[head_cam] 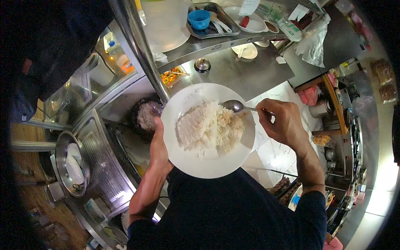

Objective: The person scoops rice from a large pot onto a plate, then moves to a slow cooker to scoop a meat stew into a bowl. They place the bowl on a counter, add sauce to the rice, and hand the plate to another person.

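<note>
My left hand (161, 150) grips the left rim of a round white plate (206, 168) in front of my chest; most of its fingers are hidden under the plate. Cooked rice (200, 128) lies on the plate in a pale mound, with a browner portion on its right side. Between the fingertips of my right hand (279, 120) is the handle of a metal spoon (233, 106), whose bowl is at the upper right edge of the rice. Beyond the plate's left rim, more rice (146, 115) shows in a dark pot, partly hidden.
A steel counter (247, 75) holds a metal call bell (202, 64) and a white plate (250, 51). Above it, a shelf carries a tray (226, 15) with a blue bowl (199, 19). A metal post (137, 40) stands close left. Lower left are a ribbed steel drainboard (100, 156) and a metal basin (59, 159).
</note>
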Action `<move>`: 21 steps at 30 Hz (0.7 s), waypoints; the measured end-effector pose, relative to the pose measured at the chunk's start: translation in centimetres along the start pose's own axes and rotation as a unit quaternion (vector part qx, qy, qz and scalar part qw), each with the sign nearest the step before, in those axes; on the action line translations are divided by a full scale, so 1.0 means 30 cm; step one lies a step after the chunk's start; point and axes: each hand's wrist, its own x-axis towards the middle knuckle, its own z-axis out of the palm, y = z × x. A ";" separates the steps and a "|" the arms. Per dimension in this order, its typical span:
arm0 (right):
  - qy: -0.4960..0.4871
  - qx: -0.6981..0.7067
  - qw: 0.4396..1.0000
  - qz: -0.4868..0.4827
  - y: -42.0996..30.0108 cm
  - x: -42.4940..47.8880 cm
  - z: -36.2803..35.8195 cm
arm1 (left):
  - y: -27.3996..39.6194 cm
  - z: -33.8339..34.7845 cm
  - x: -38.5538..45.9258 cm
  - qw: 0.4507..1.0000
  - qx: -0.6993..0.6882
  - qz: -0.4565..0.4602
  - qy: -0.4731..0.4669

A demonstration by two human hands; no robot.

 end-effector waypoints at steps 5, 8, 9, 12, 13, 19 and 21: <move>0.009 -0.050 0.998 0.027 -0.063 0.006 -0.089 | -0.018 -0.023 -0.003 1.000 0.015 0.015 0.019; 0.018 -0.082 0.996 0.013 -0.098 -0.020 -0.069 | -0.036 -0.013 -0.006 0.999 0.007 0.034 0.025; 0.026 -0.094 0.995 0.000 -0.107 -0.026 -0.054 | -0.038 -0.003 -0.005 0.999 0.008 0.042 0.028; 0.011 -0.117 0.993 -0.025 -0.136 -0.039 -0.018 | -0.034 0.023 -0.014 0.999 -0.017 0.050 -0.005; 0.012 -0.106 0.994 -0.022 -0.141 -0.040 -0.013 | -0.031 0.030 -0.018 0.998 -0.010 0.054 -0.002; 0.009 -0.081 0.997 -0.009 -0.114 -0.046 0.037 | -0.040 0.042 -0.021 0.997 0.029 0.075 0.014; 0.017 -0.097 0.995 -0.008 -0.112 -0.050 0.047 | -0.054 0.027 -0.012 0.997 0.030 0.073 0.011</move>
